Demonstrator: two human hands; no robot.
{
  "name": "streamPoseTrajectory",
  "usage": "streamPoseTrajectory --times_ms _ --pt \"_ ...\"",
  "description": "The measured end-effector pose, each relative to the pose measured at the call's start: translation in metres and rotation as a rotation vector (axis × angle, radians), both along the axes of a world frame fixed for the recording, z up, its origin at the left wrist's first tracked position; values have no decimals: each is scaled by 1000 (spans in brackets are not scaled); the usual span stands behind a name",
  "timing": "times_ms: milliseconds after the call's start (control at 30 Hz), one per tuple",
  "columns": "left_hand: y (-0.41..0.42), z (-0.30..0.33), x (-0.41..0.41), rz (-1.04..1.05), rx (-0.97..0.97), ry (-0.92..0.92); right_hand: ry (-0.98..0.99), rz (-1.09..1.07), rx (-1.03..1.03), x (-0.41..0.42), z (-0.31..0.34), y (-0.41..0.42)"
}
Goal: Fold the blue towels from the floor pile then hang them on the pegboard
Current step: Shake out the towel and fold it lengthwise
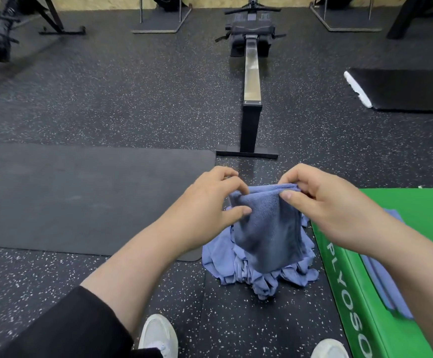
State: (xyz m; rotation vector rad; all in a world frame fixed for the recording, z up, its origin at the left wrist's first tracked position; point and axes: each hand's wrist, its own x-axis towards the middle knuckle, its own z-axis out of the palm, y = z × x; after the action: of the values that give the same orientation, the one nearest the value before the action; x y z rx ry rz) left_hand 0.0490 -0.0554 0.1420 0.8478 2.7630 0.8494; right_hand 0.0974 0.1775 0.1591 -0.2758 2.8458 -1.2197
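Blue towel (pixel 268 228) held up at frame centre, above the floor pile (pixel 256 270). Pinched along its top edge by left hand (pixel 210 205) and right hand (pixel 321 200), one at each corner. Long axis hanging straight down. Folded towels (pixel 388 288) lying lower right on green box (pixel 427 228), nearer the right hand.

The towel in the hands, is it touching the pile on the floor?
Cannot tell. In the head view the held towel hangs in front of the floor pile, hiding any gap.
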Motion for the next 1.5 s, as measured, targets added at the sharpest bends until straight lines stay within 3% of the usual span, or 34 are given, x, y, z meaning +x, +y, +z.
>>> streamPoseTrajectory --times_ms 200,300,500,667,967,1200,1500 --pt "-11 -2 -10 74 -225 -56 1 39 -2 2 1 6" --pt "-19 4 -17 121 -233 -31 -19 25 80 0 -4 12" --pt "-20 12 -19 217 -33 75 -38 -30 161 -6 -9 15" --pt "-19 16 -19 321 121 59 42 -104 97 -8 -6 16" --pt "-18 24 -18 280 159 123 90 -208 17 -9 2 14" --pt "-12 29 -17 242 194 26 88 -237 -136 -12 4 6" --pt "3 33 -11 345 523 -185 74 -336 -450 -17 5 -10"
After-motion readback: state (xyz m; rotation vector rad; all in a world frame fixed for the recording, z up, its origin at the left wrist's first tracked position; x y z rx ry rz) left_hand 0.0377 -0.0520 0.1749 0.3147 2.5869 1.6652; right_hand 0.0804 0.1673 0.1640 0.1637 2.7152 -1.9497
